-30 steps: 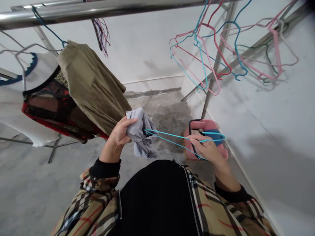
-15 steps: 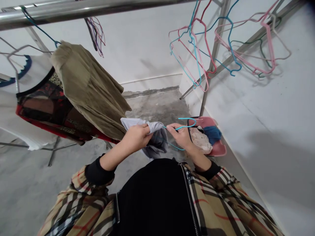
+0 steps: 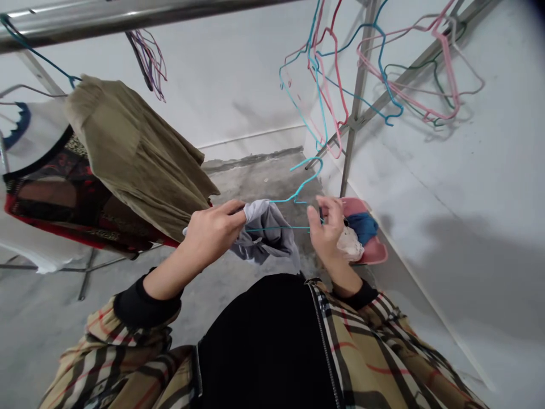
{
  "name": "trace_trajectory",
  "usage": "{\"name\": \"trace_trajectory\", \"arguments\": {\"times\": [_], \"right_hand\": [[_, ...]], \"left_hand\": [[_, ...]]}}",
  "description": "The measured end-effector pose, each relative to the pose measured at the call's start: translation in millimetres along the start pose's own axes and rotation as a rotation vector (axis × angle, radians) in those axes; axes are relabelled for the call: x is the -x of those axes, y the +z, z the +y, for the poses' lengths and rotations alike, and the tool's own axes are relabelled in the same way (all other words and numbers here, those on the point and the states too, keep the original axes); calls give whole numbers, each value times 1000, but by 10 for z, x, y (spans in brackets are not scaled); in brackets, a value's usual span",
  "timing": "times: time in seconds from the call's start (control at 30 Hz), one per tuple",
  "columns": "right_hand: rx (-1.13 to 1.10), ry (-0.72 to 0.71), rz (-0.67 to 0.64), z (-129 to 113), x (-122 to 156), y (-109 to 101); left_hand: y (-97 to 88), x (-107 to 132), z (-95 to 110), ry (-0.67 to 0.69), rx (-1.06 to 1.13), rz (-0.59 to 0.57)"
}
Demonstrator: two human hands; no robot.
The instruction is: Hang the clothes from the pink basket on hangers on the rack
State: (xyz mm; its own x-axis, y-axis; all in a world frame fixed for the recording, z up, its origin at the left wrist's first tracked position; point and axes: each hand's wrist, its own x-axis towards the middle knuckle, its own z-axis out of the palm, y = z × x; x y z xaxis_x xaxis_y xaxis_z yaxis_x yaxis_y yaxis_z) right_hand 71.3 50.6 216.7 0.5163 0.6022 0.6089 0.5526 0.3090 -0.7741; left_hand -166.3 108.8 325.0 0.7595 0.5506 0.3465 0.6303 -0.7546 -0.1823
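My left hand [image 3: 216,228] is closed on a light grey garment [image 3: 268,236] at its upper left part. A turquoise clothes hanger [image 3: 300,188] runs partly inside the cloth, its hook pointing up and its lower bar stretching to the right. The hanger's left end is hidden by the garment and my left hand. Beside the hanger's bare right end is my right hand [image 3: 327,228], thumb and fingers apart; whether they touch the wire is hard to make out. The garment's kind does not show clearly.
A metal rail [image 3: 128,18] crosses the top, carrying an olive garment [image 3: 131,147] and a red-black patterned top [image 3: 55,199]. Several coloured hangers [image 3: 327,79] hang at the upper right. A pink basket [image 3: 377,253] with blue and pale cloth stands on the floor.
My right hand has let go of the hanger's neck and moved to its right end, fingers opening. The hanger's hook has swung up and left. My left hand has shifted left with the garment.
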Motion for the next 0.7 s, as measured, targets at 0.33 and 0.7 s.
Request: {"name": "trace_trajectory", "arguments": {"times": [0.33, 0.7], "right_hand": [[-133, 611, -508, 668, 747, 378], [-414, 772, -360, 849, 424, 123]], "left_hand": [[-19, -17, 6, -159, 231, 128], [110, 293, -368, -228, 510, 342]]}}
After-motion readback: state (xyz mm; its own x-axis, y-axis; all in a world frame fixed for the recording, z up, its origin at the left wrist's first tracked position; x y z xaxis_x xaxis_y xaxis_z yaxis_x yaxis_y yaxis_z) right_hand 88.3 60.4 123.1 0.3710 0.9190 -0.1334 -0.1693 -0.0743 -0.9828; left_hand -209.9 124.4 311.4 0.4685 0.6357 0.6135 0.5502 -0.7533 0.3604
